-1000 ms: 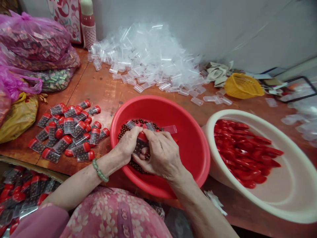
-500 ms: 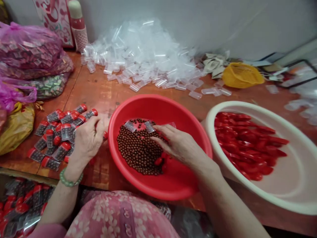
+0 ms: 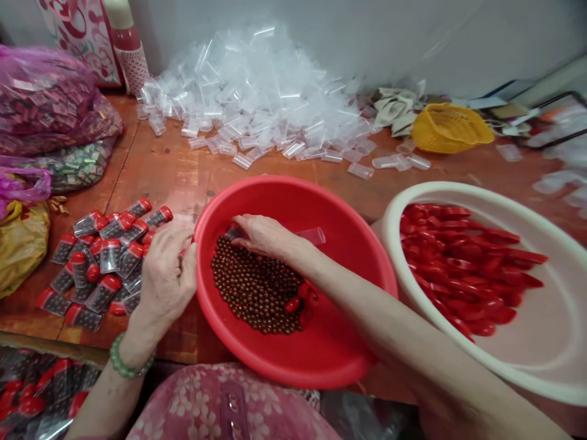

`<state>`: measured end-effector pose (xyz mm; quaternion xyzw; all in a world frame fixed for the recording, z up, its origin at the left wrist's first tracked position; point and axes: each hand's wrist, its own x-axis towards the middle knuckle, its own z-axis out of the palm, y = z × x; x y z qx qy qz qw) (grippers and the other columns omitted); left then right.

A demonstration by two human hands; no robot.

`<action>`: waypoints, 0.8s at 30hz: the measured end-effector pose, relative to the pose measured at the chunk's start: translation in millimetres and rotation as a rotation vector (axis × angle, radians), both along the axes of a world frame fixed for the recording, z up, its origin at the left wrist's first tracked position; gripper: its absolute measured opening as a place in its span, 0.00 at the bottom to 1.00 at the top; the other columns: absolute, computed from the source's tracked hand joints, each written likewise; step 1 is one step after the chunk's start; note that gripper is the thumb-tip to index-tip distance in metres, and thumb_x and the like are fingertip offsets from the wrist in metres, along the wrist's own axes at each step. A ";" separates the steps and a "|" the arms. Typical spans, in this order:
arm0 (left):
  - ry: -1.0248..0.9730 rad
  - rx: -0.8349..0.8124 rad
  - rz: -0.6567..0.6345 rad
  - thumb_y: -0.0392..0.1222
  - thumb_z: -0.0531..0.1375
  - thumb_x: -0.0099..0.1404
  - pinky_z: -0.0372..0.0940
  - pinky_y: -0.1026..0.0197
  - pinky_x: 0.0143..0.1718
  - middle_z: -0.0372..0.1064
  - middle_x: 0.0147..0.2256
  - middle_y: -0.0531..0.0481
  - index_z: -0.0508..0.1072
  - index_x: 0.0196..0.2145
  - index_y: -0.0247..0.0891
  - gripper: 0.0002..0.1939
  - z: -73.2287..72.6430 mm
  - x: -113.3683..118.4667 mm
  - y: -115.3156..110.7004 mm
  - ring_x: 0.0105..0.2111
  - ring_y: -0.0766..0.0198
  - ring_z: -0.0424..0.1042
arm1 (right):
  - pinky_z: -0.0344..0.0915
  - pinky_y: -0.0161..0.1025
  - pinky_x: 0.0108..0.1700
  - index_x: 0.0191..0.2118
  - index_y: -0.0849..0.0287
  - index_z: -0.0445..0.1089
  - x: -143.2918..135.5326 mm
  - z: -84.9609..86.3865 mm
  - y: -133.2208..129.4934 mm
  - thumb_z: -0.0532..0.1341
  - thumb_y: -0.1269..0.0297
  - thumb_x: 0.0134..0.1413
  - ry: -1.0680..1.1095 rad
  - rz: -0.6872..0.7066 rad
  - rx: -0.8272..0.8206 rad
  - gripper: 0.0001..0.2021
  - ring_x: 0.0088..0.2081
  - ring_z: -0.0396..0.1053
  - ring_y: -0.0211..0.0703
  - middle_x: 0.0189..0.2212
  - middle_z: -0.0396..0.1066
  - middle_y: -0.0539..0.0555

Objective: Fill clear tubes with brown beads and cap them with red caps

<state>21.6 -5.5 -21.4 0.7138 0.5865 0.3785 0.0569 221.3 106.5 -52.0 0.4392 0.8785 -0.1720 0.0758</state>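
Observation:
My right hand (image 3: 263, 235) reaches into a red plastic basin (image 3: 293, 360), fingers pinched around a small clear plastic tube (image 3: 232, 233) at the far left of the beads. Under and in front of it spread many small brown round beads (image 3: 250, 293). A few red caps (image 3: 305, 299) lie at the right side of the beads, and an empty clear tube (image 3: 312, 236) rests behind my forearm. My left hand (image 3: 169, 272) is closed at the basin's left rim. A bit of red shows by its fingertips, but what they grip is mostly hidden.
Bead-filled tubes with red caps (image 3: 110, 255) lie left of my left hand. A white basin (image 3: 564, 269) of red plastic pieces (image 3: 463, 263) stands at right. Behind are a heap of clear tubes (image 3: 270, 104), a yellow basket (image 3: 452, 128), and filled purple bags (image 3: 50, 98) at left.
My right hand has moved left and farther into the basin, from one clear tube to the other on the beads. My left hand has come against the basin's rim. The view has shifted slightly.

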 end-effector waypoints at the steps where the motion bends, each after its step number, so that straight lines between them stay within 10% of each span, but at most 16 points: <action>1: -0.030 -0.004 -0.026 0.35 0.54 0.66 0.65 0.52 0.54 0.72 0.46 0.43 0.69 0.47 0.35 0.12 -1.2 7.7 -0.8 0.49 0.58 0.70 | 0.63 0.38 0.44 0.52 0.63 0.66 -2.7 -3.1 1.7 0.61 0.60 0.58 -0.008 0.001 -0.001 0.19 0.46 0.71 0.48 0.45 0.73 0.63; 16: -0.169 -0.010 -0.050 0.28 0.56 0.63 0.63 0.46 0.54 0.71 0.46 0.43 0.69 0.45 0.36 0.13 -21.5 26.3 1.4 0.49 0.56 0.69 | 0.67 0.46 0.45 0.64 0.75 0.52 12.8 -17.9 -17.6 0.46 0.76 0.61 -0.294 0.073 0.211 0.26 0.56 0.60 0.60 0.56 0.62 0.74; 24: -0.174 -0.019 -0.053 0.28 0.56 0.62 0.64 0.45 0.54 0.72 0.46 0.43 0.70 0.43 0.35 0.11 -22.8 26.5 1.1 0.50 0.55 0.69 | 0.64 0.39 0.46 0.47 0.63 0.71 19.9 -5.7 19.4 0.58 0.67 0.58 -0.342 0.166 0.087 0.12 0.43 0.69 0.48 0.41 0.73 0.61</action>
